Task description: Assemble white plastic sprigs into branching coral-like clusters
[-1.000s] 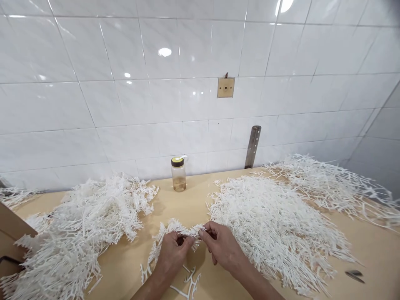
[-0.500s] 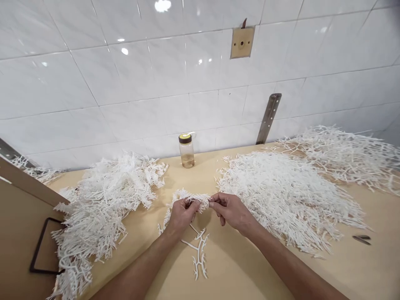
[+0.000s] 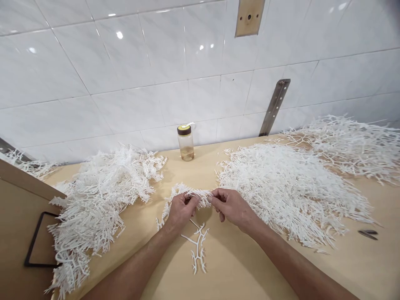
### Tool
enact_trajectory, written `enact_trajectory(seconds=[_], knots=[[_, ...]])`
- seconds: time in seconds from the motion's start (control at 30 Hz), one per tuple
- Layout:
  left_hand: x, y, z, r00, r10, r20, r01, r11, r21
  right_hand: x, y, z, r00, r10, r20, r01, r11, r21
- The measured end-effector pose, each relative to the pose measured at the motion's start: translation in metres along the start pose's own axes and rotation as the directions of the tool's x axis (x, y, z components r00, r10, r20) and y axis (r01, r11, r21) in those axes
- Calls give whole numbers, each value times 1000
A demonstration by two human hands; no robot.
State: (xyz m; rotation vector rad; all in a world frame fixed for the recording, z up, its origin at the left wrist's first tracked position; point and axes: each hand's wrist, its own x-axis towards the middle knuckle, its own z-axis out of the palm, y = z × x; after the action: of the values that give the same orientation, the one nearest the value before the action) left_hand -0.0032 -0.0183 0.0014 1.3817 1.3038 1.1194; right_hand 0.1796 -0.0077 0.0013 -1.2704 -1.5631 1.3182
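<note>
A white branching piece [image 3: 200,194] with many fine tips is held between my two hands above the table. My left hand [image 3: 182,209] pinches its left part, thumb and fingers pressed together. At its right end, my right hand [image 3: 230,206] grips the tips between thumb and forefinger. Beside and behind my left hand, more white branched material [image 3: 175,190] curves down to the table, partly hidden by that hand. A separate white branched piece [image 3: 198,246] lies flat below my hands, its upper end near my left fingers.
White branched pieces form a left heap [image 3: 103,187], a right heap [image 3: 281,183] and a far-right heap [image 3: 359,146]. A lidded bottle [image 3: 186,143] stands near the tiled wall. Small dark snips [image 3: 368,234] lie at right; a brown panel [image 3: 21,225] with black handle is at left.
The camera view has tilted down and moved slightly closer, so the wall and bottle sit higher. My hands keep nearly the same hold on the white piece.
</note>
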Motion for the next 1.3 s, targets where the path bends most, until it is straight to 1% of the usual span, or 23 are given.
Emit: enact_trajectory(seconds=[0.13,0.23,0.43,0.5,0.6,0.73,0.9,0.97,1.07,1.17,1.23,1.3], knots=[[0,-1,-1,1000,-2,31,2,1000,7,-1,-4,2,999,-10,-54,7,999,-53],[0,-2,-1,999,10,50,-10,1000,10,-1,-7,5,998,-12,-64,6,997,-81],[-3,6,1,999,25,44,-25,1000,-3,-3,-8,7,998,-45,-48,42,997,-58],[-4,7,1,999,16,34,-17,1000,25,-4,-10,6,999,-39,-37,36,997,-64],[-4,5,1,1000,-4,18,3,997,71,-5,-12,5,1000,-11,4,12,997,-77],[-2,1,0,1000,-17,13,16,999,47,-4,-10,5,1000,10,9,-9,996,-90],[-2,2,1,1000,-14,24,14,1000,4,-2,-6,9,999,-24,-29,21,994,-106],[-3,3,2,1000,-26,13,25,999,30,-2,-6,9,998,-26,-48,20,991,-131],[-4,2,4,1000,-10,-15,12,996,90,-2,-6,9,997,-32,-77,19,986,-167],[-4,2,4,1000,13,-7,-12,994,106,-2,-5,10,992,-67,-106,42,975,-218],[-4,4,3,1000,14,10,-15,992,122,-3,-4,10,989,-103,-106,73,965,-253],[-5,7,3,1000,14,13,-16,990,143,-4,-5,10,987,-138,-81,111,956,-273]])
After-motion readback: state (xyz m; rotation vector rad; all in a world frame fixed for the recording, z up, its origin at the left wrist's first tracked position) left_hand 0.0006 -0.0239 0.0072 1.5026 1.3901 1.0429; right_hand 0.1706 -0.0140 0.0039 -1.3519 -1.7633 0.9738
